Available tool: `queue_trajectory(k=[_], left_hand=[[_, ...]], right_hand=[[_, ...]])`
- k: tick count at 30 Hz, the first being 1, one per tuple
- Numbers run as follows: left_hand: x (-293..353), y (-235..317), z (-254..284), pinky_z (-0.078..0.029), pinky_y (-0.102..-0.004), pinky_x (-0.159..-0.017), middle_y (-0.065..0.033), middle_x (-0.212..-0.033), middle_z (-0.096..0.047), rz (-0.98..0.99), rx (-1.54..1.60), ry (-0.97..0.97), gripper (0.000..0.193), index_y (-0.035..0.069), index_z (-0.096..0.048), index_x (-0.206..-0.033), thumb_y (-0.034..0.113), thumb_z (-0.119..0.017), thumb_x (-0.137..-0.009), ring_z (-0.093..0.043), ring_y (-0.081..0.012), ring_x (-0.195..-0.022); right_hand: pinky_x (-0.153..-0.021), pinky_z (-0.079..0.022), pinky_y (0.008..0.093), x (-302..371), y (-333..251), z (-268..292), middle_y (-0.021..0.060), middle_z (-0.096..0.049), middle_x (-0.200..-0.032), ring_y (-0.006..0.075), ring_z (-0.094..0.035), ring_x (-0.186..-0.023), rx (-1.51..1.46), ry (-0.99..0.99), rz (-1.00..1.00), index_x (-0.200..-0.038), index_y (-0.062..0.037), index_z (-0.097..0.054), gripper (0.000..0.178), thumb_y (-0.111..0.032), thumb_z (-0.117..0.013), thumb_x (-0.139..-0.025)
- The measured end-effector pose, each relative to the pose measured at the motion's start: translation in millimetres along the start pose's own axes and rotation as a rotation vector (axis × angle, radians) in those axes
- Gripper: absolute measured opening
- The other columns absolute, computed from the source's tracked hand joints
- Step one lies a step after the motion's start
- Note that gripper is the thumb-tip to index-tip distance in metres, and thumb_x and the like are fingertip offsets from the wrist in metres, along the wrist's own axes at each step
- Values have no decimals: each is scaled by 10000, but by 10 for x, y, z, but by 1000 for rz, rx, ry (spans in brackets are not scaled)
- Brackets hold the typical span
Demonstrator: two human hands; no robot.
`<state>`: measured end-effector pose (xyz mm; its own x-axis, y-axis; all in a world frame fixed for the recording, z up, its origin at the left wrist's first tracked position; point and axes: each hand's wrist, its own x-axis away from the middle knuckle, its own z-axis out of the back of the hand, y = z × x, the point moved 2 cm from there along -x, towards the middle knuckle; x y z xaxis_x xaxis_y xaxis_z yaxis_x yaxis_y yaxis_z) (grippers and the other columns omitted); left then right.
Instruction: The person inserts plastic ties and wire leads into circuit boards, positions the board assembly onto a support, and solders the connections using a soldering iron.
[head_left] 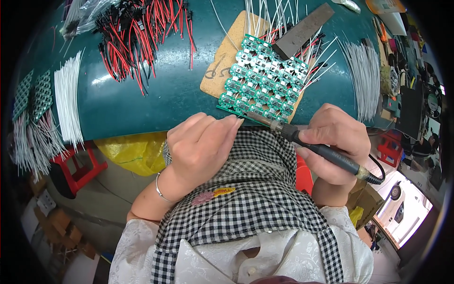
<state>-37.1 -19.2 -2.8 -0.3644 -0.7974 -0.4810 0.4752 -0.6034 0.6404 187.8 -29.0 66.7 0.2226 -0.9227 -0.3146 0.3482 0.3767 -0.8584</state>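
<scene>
A green circuit board panel [267, 78], made of many small repeated boards, lies on a tan board [215, 75] at the table's front edge. In my right hand [338, 142] is a soldering iron [326, 154], its metal tip slanting left to the panel's near edge. My left hand [201, 144] is closed in a pinch just left of that tip, by the panel's near-left corner. What its fingertips hold is too small to make out. A dark rectangular bar [305, 31] rests across the panel's far right part, with white wires and red-black wires running out beyond it.
Red-black connector wires [137, 42] are heaped at the far left of the green table [179, 106]. White wire bundles lie at left [68, 99] and right [362, 78]. More wired panels [42, 94] sit far left. A yellow bag [137, 154] and red stool [78, 165] are below.
</scene>
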Motion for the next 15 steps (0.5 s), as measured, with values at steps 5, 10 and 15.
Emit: queue_trajectory(k=[5, 10, 15], left_hand=[[9, 4, 15, -409, -318, -449, -51, -618, -550, 2, -13, 3, 148, 27, -679, -829, 6, -798, -743, -520, -202, -502], [-2, -7, -28, -408, -316, -448, -50, -622, -551, -2, -2, 6, 141, 27, -680, -834, 4, -793, -751, -521, -200, -503], [-1, -6, -28, -407, -317, -448, -47, -616, -540, 3, -24, 0, 141, 31, -674, -823, -1, -793, -754, -512, -200, -499]], right_hand=[[-552, -448, 322, -44, -23, 22, 96, -638, -680, 226, -606, -590, 21, -53, -22, -799, 19, -723, 232, -11, -759, -572], [-552, -449, 322, -40, -37, 18, 92, -637, -681, 227, -611, -598, 29, -50, -27, -807, 11, -727, 241, -17, -763, -571], [-546, -451, 315, -23, -85, 10, 85, -633, -677, 226, -613, -604, 106, -104, -9, -815, 4, -729, 252, -29, -769, -569]])
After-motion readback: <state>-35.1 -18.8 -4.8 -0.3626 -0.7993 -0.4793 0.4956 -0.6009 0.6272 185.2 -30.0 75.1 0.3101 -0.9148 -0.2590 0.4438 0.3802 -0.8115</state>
